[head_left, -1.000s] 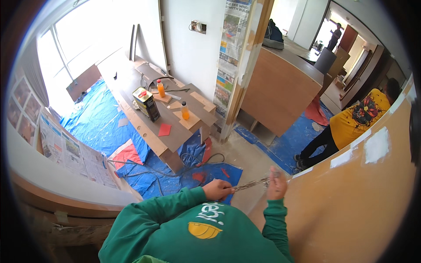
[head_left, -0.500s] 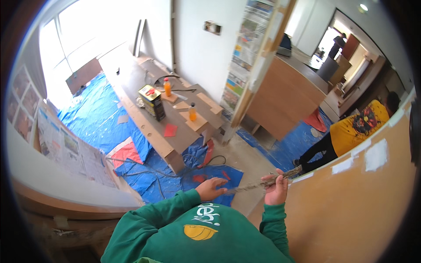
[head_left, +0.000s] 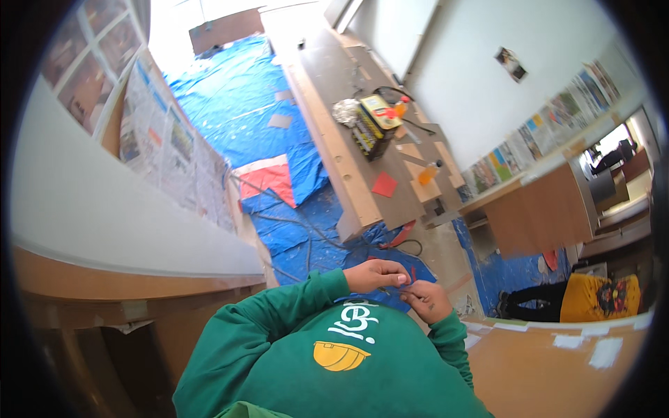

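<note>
Bringing fingertips together in front of the chest: left hand [head_left: 377, 276] and right hand [head_left: 426, 302], both with fingers bent and thumbs drawn in, gap narrow. Left sits a bit higher, back of hand up; right comes in from the lower right. Whatever is at the fingertips is too small and hidden to make out, so can't tell if either hand grips something. Green sweatshirt [head_left: 279, 355] just below the hands; blue sheet [head_left: 327, 209] on the floor beyond them.

Edges: bench [head_left: 327, 66] runs away up the view, near end beyond the hands and apart from them. On it, metal can [head_left: 376, 129], orange bottle [head_left: 427, 174] near the right edge, second orange bottle [head_left: 401, 107] behind the can, red square [head_left: 384, 184] toward the near end. Dark cable [head_left: 324, 239] crosses the blue sheet, past the bench's near end.

Room: pale curved wall [head_left: 139, 191] bounds the left, brown panel [head_left: 536, 366] with white patches the lower right. Floor strip [head_left: 446, 254] runs between bench and far cabinet [head_left: 540, 212]. Person in yellow shirt [head_left: 598, 298] at far right, well apart.
</note>
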Tool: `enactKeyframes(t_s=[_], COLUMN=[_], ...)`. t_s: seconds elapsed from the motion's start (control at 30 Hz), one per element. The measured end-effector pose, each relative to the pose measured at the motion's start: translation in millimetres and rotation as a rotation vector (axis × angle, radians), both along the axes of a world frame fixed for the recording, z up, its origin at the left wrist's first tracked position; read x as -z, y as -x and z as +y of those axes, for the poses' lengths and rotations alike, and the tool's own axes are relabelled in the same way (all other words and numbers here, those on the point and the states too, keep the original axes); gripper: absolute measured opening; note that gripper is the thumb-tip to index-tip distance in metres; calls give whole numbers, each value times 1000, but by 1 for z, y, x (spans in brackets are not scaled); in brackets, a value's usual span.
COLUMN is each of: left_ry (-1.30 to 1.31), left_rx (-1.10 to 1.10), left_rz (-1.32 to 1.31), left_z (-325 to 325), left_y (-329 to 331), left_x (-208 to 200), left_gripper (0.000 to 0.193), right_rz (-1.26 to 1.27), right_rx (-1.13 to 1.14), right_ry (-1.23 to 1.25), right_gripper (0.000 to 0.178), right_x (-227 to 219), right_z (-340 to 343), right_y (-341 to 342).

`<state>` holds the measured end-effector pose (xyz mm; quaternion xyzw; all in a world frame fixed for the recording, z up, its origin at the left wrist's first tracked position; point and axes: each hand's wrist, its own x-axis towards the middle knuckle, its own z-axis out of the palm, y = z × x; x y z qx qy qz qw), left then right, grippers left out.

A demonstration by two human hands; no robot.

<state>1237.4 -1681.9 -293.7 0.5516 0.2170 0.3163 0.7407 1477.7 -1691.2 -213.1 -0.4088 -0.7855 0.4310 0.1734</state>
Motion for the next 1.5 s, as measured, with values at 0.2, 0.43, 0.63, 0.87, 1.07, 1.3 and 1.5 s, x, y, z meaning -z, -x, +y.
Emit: enactKeyframes(t_s=[0.2, 0.43, 0.63, 0.87, 1.07, 1.3, 1.5], left_ry=[-89, -168, -165, -230, -112, 63, 103], left_rx=[-196, -401, -604, -864, -923, -1031, -1105], left_rz=[-83, 28, 508, 645, 573, 480, 454], left_z=[-22, -10, 18, 87, 126, 162, 209], left_y=[64, 108, 146, 153, 187, 302, 420], left_x=[-13, -33, -61, -84, -73, -61, -41], left_gripper=[61, 85, 66, 54, 46, 30, 30], right_rz=[-216, -134, -5, -42, 20, -244, -196], right_rx=[89, 50, -117, -235, -427, -403, -261], right_ry=[-78, 307, 395, 381, 437, 235, 417], right_gripper=[28, 35, 41, 44, 46, 45, 49], right_x=[11, 23, 40, 51, 61, 75, 103], right_z=[49, 85, 140, 228, 275, 333, 373], right_y=[86, 150, 194, 226, 232, 261, 357])
